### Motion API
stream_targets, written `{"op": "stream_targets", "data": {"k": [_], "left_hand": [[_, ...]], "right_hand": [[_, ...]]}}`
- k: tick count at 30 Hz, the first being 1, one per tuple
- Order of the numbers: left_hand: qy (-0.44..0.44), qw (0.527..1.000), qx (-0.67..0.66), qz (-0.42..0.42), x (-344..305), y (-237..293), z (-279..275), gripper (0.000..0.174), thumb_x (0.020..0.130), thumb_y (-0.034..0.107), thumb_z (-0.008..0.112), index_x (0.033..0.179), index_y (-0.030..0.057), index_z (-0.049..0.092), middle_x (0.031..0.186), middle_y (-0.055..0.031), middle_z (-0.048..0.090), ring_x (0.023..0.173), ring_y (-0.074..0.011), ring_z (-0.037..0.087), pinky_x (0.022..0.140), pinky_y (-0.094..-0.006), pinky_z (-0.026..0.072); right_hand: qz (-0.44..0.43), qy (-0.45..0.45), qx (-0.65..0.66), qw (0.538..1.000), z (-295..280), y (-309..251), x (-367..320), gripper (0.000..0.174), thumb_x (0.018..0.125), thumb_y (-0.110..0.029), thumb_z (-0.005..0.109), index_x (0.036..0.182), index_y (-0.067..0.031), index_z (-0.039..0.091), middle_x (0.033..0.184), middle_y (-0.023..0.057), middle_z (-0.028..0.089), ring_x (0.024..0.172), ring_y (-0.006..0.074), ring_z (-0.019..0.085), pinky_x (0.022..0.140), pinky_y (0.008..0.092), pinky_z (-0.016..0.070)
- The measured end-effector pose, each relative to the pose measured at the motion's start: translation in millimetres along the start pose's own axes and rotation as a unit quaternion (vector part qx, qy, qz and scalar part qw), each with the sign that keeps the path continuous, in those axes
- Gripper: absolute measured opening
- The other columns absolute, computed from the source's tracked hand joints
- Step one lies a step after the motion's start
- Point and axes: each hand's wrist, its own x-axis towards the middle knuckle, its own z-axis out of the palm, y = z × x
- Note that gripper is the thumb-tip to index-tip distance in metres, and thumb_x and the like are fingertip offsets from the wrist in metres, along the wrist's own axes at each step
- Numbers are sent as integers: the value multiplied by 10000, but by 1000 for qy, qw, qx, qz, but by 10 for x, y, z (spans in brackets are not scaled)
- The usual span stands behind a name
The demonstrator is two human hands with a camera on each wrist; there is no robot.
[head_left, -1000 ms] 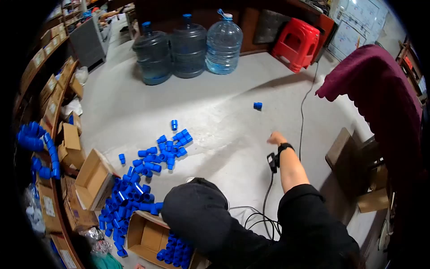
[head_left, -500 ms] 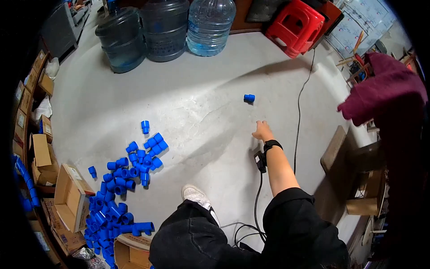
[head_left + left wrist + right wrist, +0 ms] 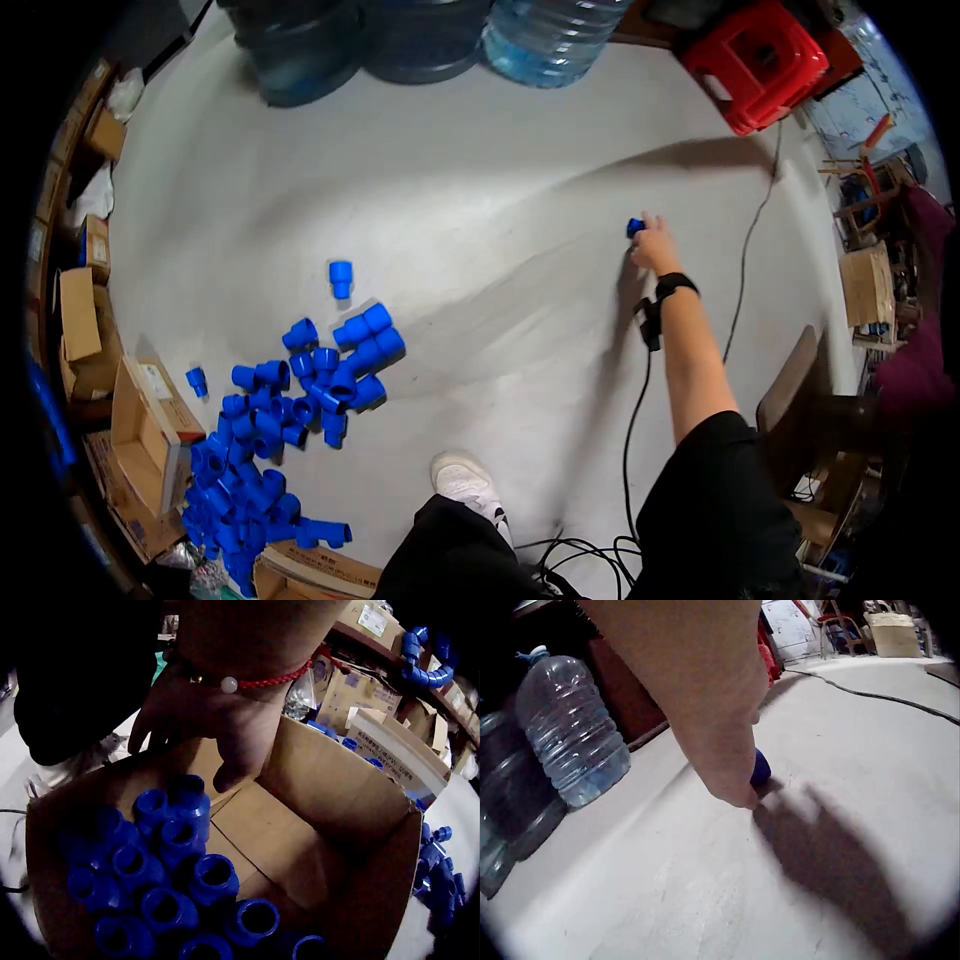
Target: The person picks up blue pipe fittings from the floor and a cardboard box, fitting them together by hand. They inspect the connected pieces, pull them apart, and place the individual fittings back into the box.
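Out on the pale floor, well apart from the others, lay one blue fitting (image 3: 634, 228), and my right hand (image 3: 655, 247) was at it. Seen from my head, the fingers reached past it and the piece showed right against them; seen from the right wrist, my hand hid all but its blue end, close to the floor. Whether I had closed my fingers round it or merely touched it, I could not tell. A black band (image 3: 676, 284) circled that wrist, with a small camera (image 3: 650, 322) beside it and a cable (image 3: 627, 450) running down to loops near my shoe (image 3: 465, 480).

My left hand (image 3: 229, 720) grasped nothing: it hung over a carton (image 3: 345, 776), thumb and fingers pointing loosely down, a red braided bracelet (image 3: 274, 680) round the wrist. Below it, upright fittings (image 3: 196, 808) stood close together at one side of the carton, round mouths upward, the bare cardboard bottom showing beside them.

Left of my shoe, a heap of loose blue fittings (image 3: 225, 495) spread over the floor, a single piece (image 3: 341, 278) lying just beyond its edge. A shallow cardboard box (image 3: 140, 440) stood tilted beside the heap. Farther off stood large water bottles (image 3: 425, 45) and a red stool (image 3: 757, 65), and a thin dark cord (image 3: 744, 255) trailed from near the stool, past my forearm.
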Motion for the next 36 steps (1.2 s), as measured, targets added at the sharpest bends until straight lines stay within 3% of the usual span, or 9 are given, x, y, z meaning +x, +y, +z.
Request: {"op": "stream_targets", "data": {"k": [5,11,15,22,25,30,32,33,36], "left_hand": [[-6,998,-3,-58,-109,-509,-92,273,742,258,512,832,5,560,730,-77,554,579,-194,507,444,-314,410],[-17,995,-15,-99,-148,-1145,-317,279,747,256,510,852,3,558,752,-79,559,603,-196,515,456,-319,417],[-18,993,-28,-112,-117,-1416,-528,283,750,256,508,866,2,556,767,-80,562,620,-198,520,464,-322,421],[17,996,6,-89,-70,-1437,-711,310,708,282,537,850,8,573,717,-88,563,543,-207,508,402,-308,379],[-21,996,50,-76,260,-1685,-844,450,664,331,604,700,-114,545,571,-121,546,482,-218,536,423,-311,411],[123,974,108,158,-40,-1223,-1007,488,634,400,554,755,-72,588,670,-240,573,678,-308,594,607,-367,447],[168,957,88,221,359,-1292,-1023,377,665,302,578,783,-56,592,623,-122,593,569,-198,568,553,-302,432],[136,935,59,323,383,-1221,-1075,518,666,412,559,923,-38,571,852,-214,585,810,-278,580,717,-342,443],[108,880,-99,453,-784,-536,-1332,323,727,245,581,938,1,575,884,-132,602,810,-197,589,701,-274,452]], "right_hand": [[-12,-3,-37,999,80,-83,150,296,614,-160,585,884,-40,604,1285,82,304,1207,311,217,935,483,259],[-52,149,64,985,-36,-241,-75,197,607,-114,586,775,-17,620,1127,163,444,1084,304,385,882,384,345],[-225,281,262,895,-379,-785,-522,168,615,-98,591,755,-7,613,1095,176,464,1014,321,433,855,367,358],[-444,126,485,743,-1413,-2031,-2013,180,631,-101,584,802,-57,622,1110,125,462,1052,291,403,882,365,331],[-511,89,504,690,-2108,-2212,-2557,179,640,-103,582,809,-62,625,1121,117,455,1054,287,402,881,370,332],[-609,5,506,611,-3262,-2196,-3417,181,691,-96,577,856,-39,626,1125,125,439,1021,231,434,869,330,341],[-607,-83,551,567,-3567,-2198,-3881,182,709,-82,567,872,-26,623,1121,116,434,1001,202,443,863,310,345],[-606,-121,561,551,-3721,-2212,-4110,186,720,-46,539,886,-16,618,1119,91,424,977,175,448,848,284,356],[-567,-212,571,554,-4061,-2363,-4713,195,719,-21,501,869,-13,624,1096,92,442,959,156,455,826,257,361]]}}
